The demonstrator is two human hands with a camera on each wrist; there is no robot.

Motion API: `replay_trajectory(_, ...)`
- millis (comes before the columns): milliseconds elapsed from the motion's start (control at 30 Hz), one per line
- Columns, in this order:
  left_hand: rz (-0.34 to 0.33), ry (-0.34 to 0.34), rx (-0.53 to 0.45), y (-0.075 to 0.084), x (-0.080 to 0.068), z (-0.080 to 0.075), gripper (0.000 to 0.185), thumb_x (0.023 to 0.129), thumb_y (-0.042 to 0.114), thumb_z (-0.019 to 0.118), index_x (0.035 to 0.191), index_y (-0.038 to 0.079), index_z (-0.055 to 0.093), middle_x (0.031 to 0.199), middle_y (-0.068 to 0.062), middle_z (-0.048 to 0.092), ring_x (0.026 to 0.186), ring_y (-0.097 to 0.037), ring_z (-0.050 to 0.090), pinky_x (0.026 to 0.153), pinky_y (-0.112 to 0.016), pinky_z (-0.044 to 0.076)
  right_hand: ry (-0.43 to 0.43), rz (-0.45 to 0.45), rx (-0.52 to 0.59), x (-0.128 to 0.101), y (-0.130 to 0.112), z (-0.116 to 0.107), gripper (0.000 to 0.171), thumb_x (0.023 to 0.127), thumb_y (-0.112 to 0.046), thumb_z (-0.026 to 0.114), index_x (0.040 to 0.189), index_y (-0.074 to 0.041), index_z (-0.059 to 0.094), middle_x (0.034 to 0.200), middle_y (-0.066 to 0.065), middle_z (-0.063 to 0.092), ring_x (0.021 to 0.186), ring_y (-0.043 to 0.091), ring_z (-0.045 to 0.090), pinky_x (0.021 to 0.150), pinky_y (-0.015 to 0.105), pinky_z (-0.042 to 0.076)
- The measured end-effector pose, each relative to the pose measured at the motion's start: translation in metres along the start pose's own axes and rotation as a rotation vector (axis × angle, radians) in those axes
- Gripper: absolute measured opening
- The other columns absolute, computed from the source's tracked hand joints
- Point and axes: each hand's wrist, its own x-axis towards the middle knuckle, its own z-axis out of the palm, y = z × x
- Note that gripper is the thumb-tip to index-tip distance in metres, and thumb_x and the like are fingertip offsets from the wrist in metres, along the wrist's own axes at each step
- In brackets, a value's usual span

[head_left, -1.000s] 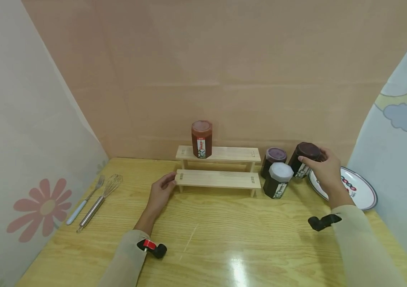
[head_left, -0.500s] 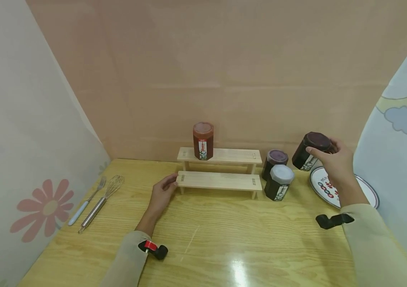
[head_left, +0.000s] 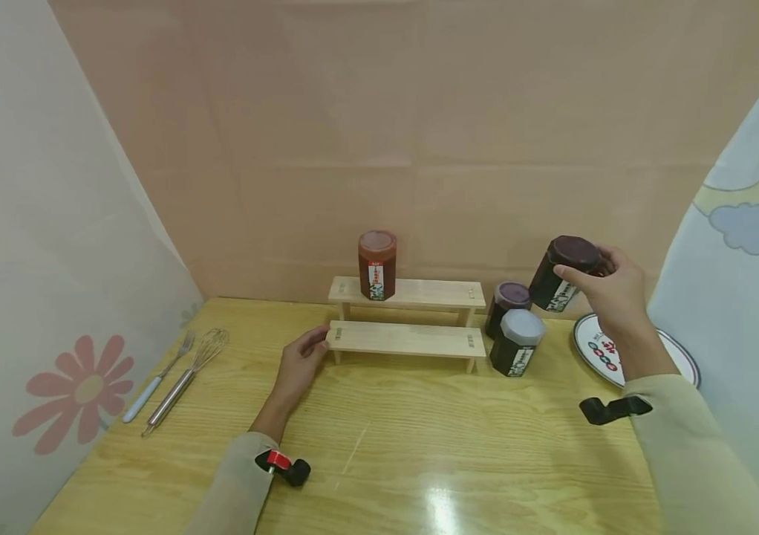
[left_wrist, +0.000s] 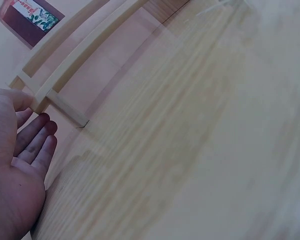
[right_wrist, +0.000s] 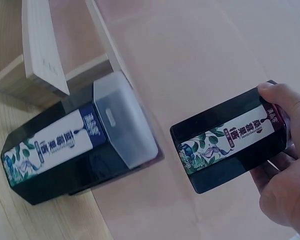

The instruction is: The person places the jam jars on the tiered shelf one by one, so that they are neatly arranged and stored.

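Note:
My right hand [head_left: 616, 297] grips a dark jar [right_wrist: 230, 137] round its lid end and holds it tilted, raised above the table behind the plate. Its white label faces the right wrist view. Just left of it stand a white-lidded jar [head_left: 518, 343] and, partly hidden behind, a purple-lidded jar [head_left: 508, 306]. My left hand [head_left: 301, 364] pinches the left end of the lower step of a two-tier wooden shelf [head_left: 406, 338], with the thumb at its corner in the left wrist view. A reddish-brown jar [head_left: 377, 266] stands on the shelf's upper step, towards the left.
An oval plate [head_left: 685, 362] with a dark rim lies at the right, partly behind my right forearm. On the left side of the wooden table [head_left: 379, 461] lie a fork [head_left: 159, 377] and a whisk [head_left: 186, 383]. Cloth walls enclose the back and sides.
My right hand has lifted the dark jar off the table, moving it up and right, then slightly back left towards the other jars. The left hand stays at the shelf's end.

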Motion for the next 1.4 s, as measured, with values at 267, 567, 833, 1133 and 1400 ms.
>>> replay_trajectory(267, 0.011, -0.002, -0.012, -0.001, 0.003, 0.000, 0.041, 0.105, 0.017, 0.061, 0.145, 0.010, 0.059, 0.149, -0.014, 0.059, 0.141, -0.027, 0.054, 0.104, -0.013, 0.045, -0.047, -0.001, -0.072, 0.000, -0.012, 0.028, 0.074, 0.089, -0.022, 0.083, 0.151, -0.011, 0.045, 0.118, -0.019, 0.061, 0.110, 0.000, 0.057, 0.087, 0.004, 0.047)
replay_trajectory(567, 0.030, 0.011, -0.017, 0.000, 0.003, 0.003, 0.038, 0.105, 0.015, 0.062, 0.143, 0.010, 0.061, 0.146, -0.014, 0.061, 0.138, -0.028, 0.057, 0.102, -0.012, 0.047, -0.098, -0.022, -0.092, 0.000, -0.015, 0.065, 0.077, 0.089, -0.026, 0.083, 0.152, -0.009, 0.044, 0.120, -0.016, 0.059, 0.112, 0.003, 0.058, 0.087, 0.006, 0.050)
replay_trajectory(833, 0.020, 0.004, -0.021, 0.001, 0.002, 0.003, 0.039, 0.105, 0.015, 0.062, 0.143, 0.010, 0.061, 0.147, -0.013, 0.061, 0.139, -0.027, 0.056, 0.103, -0.013, 0.047, -0.116, -0.038, -0.069, -0.004, -0.014, 0.100, 0.072, 0.088, -0.026, 0.085, 0.147, -0.008, 0.049, 0.119, -0.011, 0.062, 0.109, 0.004, 0.060, 0.082, 0.012, 0.054)
replay_trajectory(1133, 0.027, 0.006, -0.025, 0.000, 0.002, 0.003, 0.039, 0.105, 0.016, 0.062, 0.143, 0.009, 0.060, 0.147, -0.014, 0.060, 0.139, -0.028, 0.056, 0.102, -0.011, 0.047, -0.152, -0.007, -0.068, -0.004, -0.021, 0.128, 0.074, 0.088, -0.030, 0.084, 0.149, -0.010, 0.048, 0.132, 0.001, 0.060, 0.118, 0.010, 0.058, 0.096, 0.015, 0.049)
replay_trajectory(1400, 0.026, 0.008, -0.036, 0.000, 0.004, 0.004, 0.038, 0.104, 0.014, 0.063, 0.142, 0.009, 0.061, 0.146, -0.014, 0.061, 0.137, -0.028, 0.057, 0.102, -0.012, 0.048, -0.172, 0.016, -0.080, -0.002, -0.024, 0.147, 0.076, 0.086, -0.034, 0.086, 0.149, -0.013, 0.048, 0.141, 0.009, 0.059, 0.131, 0.021, 0.057, 0.108, 0.030, 0.049)
